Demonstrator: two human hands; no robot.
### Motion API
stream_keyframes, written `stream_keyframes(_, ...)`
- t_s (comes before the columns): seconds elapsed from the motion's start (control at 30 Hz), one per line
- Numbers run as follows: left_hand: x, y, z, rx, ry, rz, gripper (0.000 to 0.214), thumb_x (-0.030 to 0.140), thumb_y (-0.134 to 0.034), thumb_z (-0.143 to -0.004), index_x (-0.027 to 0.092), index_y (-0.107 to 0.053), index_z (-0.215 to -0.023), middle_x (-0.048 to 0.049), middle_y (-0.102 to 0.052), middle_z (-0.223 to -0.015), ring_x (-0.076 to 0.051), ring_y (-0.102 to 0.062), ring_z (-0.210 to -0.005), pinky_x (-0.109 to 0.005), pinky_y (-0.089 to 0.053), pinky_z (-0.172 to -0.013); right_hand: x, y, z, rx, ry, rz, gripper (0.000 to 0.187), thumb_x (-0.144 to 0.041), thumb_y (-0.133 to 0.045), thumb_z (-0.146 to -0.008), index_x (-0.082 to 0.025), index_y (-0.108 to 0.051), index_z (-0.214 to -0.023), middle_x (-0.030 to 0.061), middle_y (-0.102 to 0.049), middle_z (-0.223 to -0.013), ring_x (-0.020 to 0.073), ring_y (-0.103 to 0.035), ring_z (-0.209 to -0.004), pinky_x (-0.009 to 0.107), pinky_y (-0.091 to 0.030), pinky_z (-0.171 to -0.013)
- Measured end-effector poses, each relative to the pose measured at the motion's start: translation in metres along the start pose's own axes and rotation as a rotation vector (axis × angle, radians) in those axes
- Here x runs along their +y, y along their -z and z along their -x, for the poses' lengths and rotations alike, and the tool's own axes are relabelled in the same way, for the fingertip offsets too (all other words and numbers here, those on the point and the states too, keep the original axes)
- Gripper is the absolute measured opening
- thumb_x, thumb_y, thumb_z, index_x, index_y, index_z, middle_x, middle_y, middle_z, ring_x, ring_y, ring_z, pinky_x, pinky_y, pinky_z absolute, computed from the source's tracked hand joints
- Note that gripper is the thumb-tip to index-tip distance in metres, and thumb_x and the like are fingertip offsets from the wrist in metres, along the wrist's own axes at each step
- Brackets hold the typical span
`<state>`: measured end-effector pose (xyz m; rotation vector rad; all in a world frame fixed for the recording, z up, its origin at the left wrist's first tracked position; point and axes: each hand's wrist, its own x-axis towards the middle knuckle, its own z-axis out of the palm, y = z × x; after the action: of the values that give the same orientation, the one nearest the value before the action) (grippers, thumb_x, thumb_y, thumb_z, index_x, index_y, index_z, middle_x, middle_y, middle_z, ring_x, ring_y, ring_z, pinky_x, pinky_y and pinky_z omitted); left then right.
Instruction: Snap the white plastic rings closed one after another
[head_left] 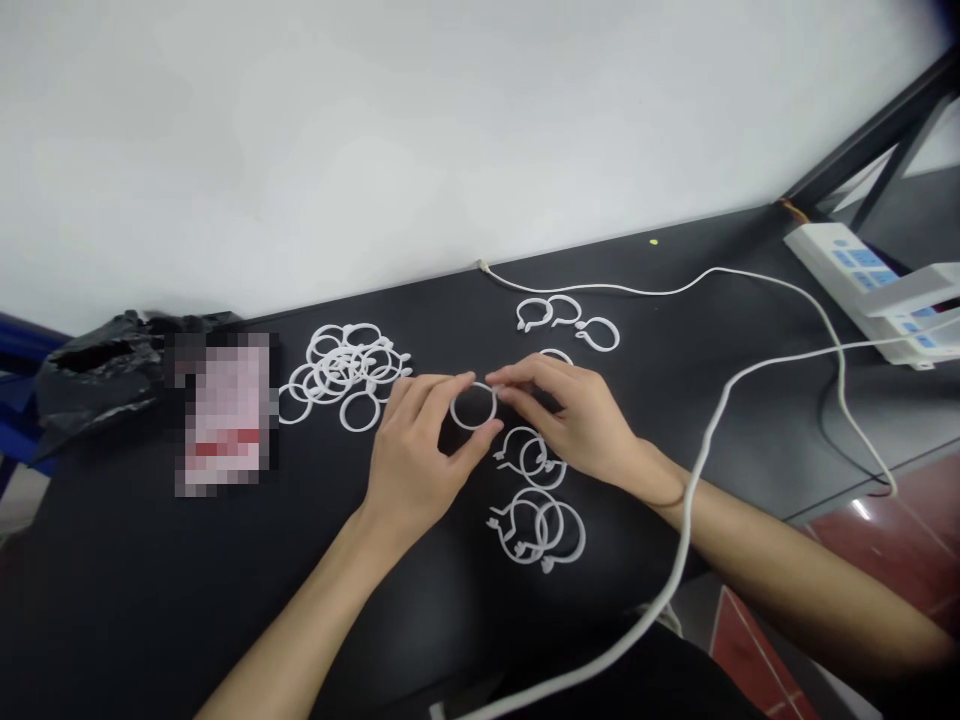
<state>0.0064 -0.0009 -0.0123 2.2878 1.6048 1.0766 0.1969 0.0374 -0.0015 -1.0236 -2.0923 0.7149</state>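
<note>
Between my two hands is a white plastic ring clip [473, 428], held a little above the black table. My left hand [420, 440] grips its left side and lower edge with fingers and thumb. At its upper right, my right hand [574, 410] pinches the clip with thumb and forefinger. A heap of similar white ring clips [345, 370] lies left of my left hand. Below my right hand, more ring clips [536, 530] overlap in a group with visible gaps at their ends. Another few clips [600, 333] rest beyond my right hand, one partly hidden by it.
A black plastic bag [105, 365] and a blurred pinkish packet [229, 410] are at the left. A white power strip [870, 290] stands at the right back. One white cable [705, 450] crosses over my right forearm; another [637, 291] runs along the back of the table [225, 560].
</note>
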Motion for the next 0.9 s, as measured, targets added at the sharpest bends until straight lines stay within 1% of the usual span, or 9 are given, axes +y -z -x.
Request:
stream_keyframes(0.1,-0.012,0.006,-0.005,0.088,0.026,-0.150,0.034,0.034,-0.063,-0.088,0.023,-0.058,-0.120,-0.0078,-0.065,-0.110,-0.028,-0.058,-0.105,-0.047,-0.046,-0.096,0.011,0.003,-0.005,0.061,0.002,0.208,0.022,-0.026,-0.057,-0.095,-0.022,-0.061,-0.116,0.0066,-0.068,-0.102,0.0207,-0.064,-0.092,0.036,-0.054,-0.080)
stream_keyframes(0.2,-0.031,0.015,-0.012,0.178,0.126,-0.279,0.040,0.031,-0.062,-0.087,0.022,-0.056,-0.127,-0.0128,-0.063,-0.117,-0.034,-0.053,-0.112,-0.054,-0.042,-0.098,0.027,0.010,-0.012,0.137,0.004,0.485,0.024,-0.024,-0.055,-0.094,-0.020,-0.063,-0.116,0.0115,-0.065,-0.109,0.0286,-0.057,-0.102,0.048,-0.049,-0.090)
stream_keyframes(0.3,-0.049,0.024,-0.015,0.191,0.272,-0.354,0.046,0.030,-0.058,-0.087,0.019,-0.054,-0.131,-0.0184,-0.060,-0.123,-0.042,-0.048,-0.118,-0.062,-0.038,-0.096,0.041,0.017,-0.019,0.161,-0.051,0.644,0.028,-0.022,-0.053,-0.093,-0.016,-0.065,-0.118,0.0152,-0.061,-0.111,0.0315,-0.052,-0.101,0.049,-0.048,-0.088)
stream_keyframes(0.4,-0.060,0.028,-0.015,0.162,0.365,-0.394,0.048,0.030,-0.056,-0.086,0.017,-0.053,-0.132,-0.0220,-0.059,-0.124,-0.048,-0.046,-0.119,-0.069,-0.035,-0.092,0.051,0.021,-0.022,0.145,-0.096,0.705,0.029,-0.022,-0.055,-0.092,-0.014,-0.068,-0.116,0.0161,-0.058,-0.107,0.0304,-0.049,-0.096,0.048,-0.048,-0.085)
stream_keyframes(0.57,-0.056,0.025,-0.014,0.192,0.351,-0.404,0.046,0.028,-0.057,-0.085,0.017,-0.054,-0.130,-0.0240,-0.057,-0.123,-0.050,-0.044,-0.119,-0.072,-0.033,-0.088,0.060,0.023,-0.021,0.143,-0.086,0.692,0.014,-0.021,-0.060,-0.089,-0.019,-0.072,-0.096,0.0123,-0.055,-0.098,0.0278,-0.048,-0.091,0.046,-0.047,-0.080)
stream_keyframes(0.63,-0.049,0.022,-0.013,0.194,0.310,-0.396,0.045,0.027,-0.058,-0.084,0.020,-0.054,-0.128,-0.0215,-0.055,-0.126,-0.049,-0.044,-0.120,-0.069,-0.033,-0.090,0.060,0.023,-0.021,0.153,-0.054,0.665,0.011,-0.021,-0.059,-0.090,-0.019,-0.071,-0.091,0.0114,-0.056,-0.096,0.0274,-0.048,-0.090,0.045,-0.047,-0.079)
stream_keyframes(0.73,-0.038,0.015,-0.011,0.172,0.149,-0.355,0.042,0.025,-0.059,-0.085,0.022,-0.055,-0.127,-0.0165,-0.057,-0.125,-0.042,-0.047,-0.118,-0.062,-0.036,-0.096,0.048,0.021,-0.020,0.180,-0.006,0.504,0.009,-0.020,-0.058,-0.091,-0.020,-0.067,-0.092,0.0099,-0.059,-0.099,0.0264,-0.050,-0.096,0.044,-0.046,-0.084)
stream_keyframes(0.8,-0.031,0.010,-0.008,0.127,0.024,-0.299,0.043,0.024,-0.058,-0.086,0.021,-0.052,-0.129,-0.0145,-0.059,-0.123,-0.036,-0.050,-0.116,-0.056,-0.039,-0.100,0.034,0.019,-0.019,0.166,-0.019,0.280,0.006,-0.021,-0.059,-0.091,-0.020,-0.065,-0.093,0.0071,-0.062,-0.097,0.0227,-0.054,-0.095,0.040,-0.046,-0.086)
stream_keyframes(0.9,-0.020,0.005,-0.004,0.043,-0.056,-0.154,0.046,0.026,-0.055,-0.091,0.020,-0.046,-0.135,-0.0125,-0.059,-0.125,-0.029,-0.053,-0.117,-0.050,-0.042,-0.103,0.014,0.013,-0.015,0.025,-0.194,-0.172,0.010,-0.030,-0.060,-0.091,-0.020,-0.062,-0.093,0.0026,-0.064,-0.088,0.0152,-0.058,-0.077,0.031,-0.049,-0.071)
